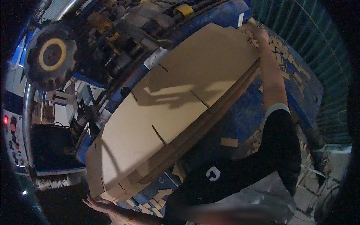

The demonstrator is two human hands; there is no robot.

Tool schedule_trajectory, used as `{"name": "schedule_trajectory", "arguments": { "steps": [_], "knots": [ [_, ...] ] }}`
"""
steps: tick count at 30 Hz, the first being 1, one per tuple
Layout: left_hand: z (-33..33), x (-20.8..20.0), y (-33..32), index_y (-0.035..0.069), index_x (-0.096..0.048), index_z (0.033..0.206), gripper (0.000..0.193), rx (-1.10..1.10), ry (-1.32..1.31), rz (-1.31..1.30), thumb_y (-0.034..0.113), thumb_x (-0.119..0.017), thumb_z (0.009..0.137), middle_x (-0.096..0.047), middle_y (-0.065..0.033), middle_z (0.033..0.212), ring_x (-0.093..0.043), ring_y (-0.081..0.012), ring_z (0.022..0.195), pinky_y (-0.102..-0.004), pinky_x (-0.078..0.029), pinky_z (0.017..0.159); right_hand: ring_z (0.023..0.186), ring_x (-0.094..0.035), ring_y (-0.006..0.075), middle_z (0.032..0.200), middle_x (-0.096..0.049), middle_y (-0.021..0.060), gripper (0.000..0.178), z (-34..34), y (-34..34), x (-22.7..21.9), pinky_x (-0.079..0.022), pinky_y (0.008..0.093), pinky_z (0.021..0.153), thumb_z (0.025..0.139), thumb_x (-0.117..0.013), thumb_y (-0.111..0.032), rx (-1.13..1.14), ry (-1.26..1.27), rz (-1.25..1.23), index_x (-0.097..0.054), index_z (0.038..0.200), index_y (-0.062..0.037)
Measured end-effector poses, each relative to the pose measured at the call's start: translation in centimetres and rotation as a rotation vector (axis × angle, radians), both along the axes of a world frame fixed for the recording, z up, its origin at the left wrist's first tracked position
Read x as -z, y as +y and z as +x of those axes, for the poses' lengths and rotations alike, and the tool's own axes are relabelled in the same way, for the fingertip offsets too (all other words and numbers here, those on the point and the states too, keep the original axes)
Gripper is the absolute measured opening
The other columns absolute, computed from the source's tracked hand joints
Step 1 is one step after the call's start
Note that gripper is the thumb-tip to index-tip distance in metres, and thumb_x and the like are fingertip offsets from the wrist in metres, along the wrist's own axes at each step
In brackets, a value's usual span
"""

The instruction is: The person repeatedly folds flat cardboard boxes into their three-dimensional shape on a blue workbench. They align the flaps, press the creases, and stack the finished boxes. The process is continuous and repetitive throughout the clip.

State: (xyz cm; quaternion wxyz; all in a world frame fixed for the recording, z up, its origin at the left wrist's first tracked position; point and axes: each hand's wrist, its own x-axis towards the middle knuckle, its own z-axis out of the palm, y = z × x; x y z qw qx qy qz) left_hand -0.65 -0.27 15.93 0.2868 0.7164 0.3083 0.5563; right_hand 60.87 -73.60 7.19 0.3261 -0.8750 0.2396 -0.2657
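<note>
A stack of brown cardboard sheets [131, 150] with slots cut into the edges lies slantwise on a blue machine bed. At the near left end of the stack, my left hand [99, 205] is held against its corner with the fingers stretched out. My right arm reaches far forward, and my right hand [261, 34] is at the far right end of the stack, by its edge. The fingers of that hand are small and dark, so their grip is not clear. A shadow falls across the top sheet.
Cardboard scraps [288, 56] litter the blue bed [240, 112] on the right, with more offcuts [157, 198] near the front. A large dark handwheel [51, 56] and machinery stand on the left, above a control panel [14, 138] with a red light. A green corrugated wall [318, 48] rises at right.
</note>
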Motion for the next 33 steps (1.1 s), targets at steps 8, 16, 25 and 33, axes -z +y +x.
{"name": "schedule_trajectory", "arguments": {
  "steps": [8, 16, 25, 33],
  "knots": [
    [-0.6, -0.4, 2.4, 0.000, -0.047, 0.126, 0.044, 0.116, -0.289, -0.349, 0.026, -0.053, 0.090, -0.046, -0.0220, 0.128, -0.046, -0.0326, 0.115, -0.0457, -0.040, 0.099, 0.098, -0.055, 0.0261, 0.109, -0.056, 0.0149, 0.073, -14.8, 4.3, -3.7, -0.046, 0.0389, 0.086, 0.081, -0.064, -0.055, -0.222, -0.456, 0.902, -0.049, 0.121, 0.0039],
    [0.4, 4.3, 2.8, -0.007, -0.052, 0.119, 0.038, 0.243, 0.049, -0.478, 0.012, -0.056, 0.087, -0.058, -0.0183, 0.113, -0.056, -0.0270, 0.101, -0.0382, -0.045, 0.091, 0.086, -0.056, 0.0188, 0.100, -0.061, 0.0087, 0.038, -15.8, 15.8, -7.5, -0.047, 0.0324, 0.076, 0.084, -0.062, -0.023, -0.463, -0.300, 1.047, -0.058, 0.114, 0.0004],
    [0.3, 5.0, -8.7, -0.003, -0.053, 0.120, 0.035, 0.190, -0.059, -0.525, 0.010, -0.060, 0.088, -0.057, -0.0126, 0.118, -0.057, -0.0204, 0.100, -0.0345, -0.044, 0.092, 0.108, -0.057, 0.0257, 0.120, -0.059, 0.0141, 0.034, -35.7, 26.2, -10.7, -0.047, 0.0367, 0.090, 0.079, -0.070, -0.023, -1.341, -0.413, -0.508, -0.064, 0.108, -0.0074],
    [6.3, 4.5, -16.0, 0.012, -0.052, 0.129, 0.049, 0.706, 0.750, 0.417, 0.003, -0.054, 0.082, -0.045, -0.0124, 0.139, -0.042, -0.0313, 0.129, -0.0448, -0.033, 0.106, 0.116, -0.052, 0.0288, 0.129, -0.054, 0.0058, 0.044, -36.0, 28.9, -2.2, -0.044, 0.0444, 0.096, 0.073, -0.066, -0.037, -1.696, -0.528, -0.835, -0.060, 0.115, -0.0210]
  ]
}}
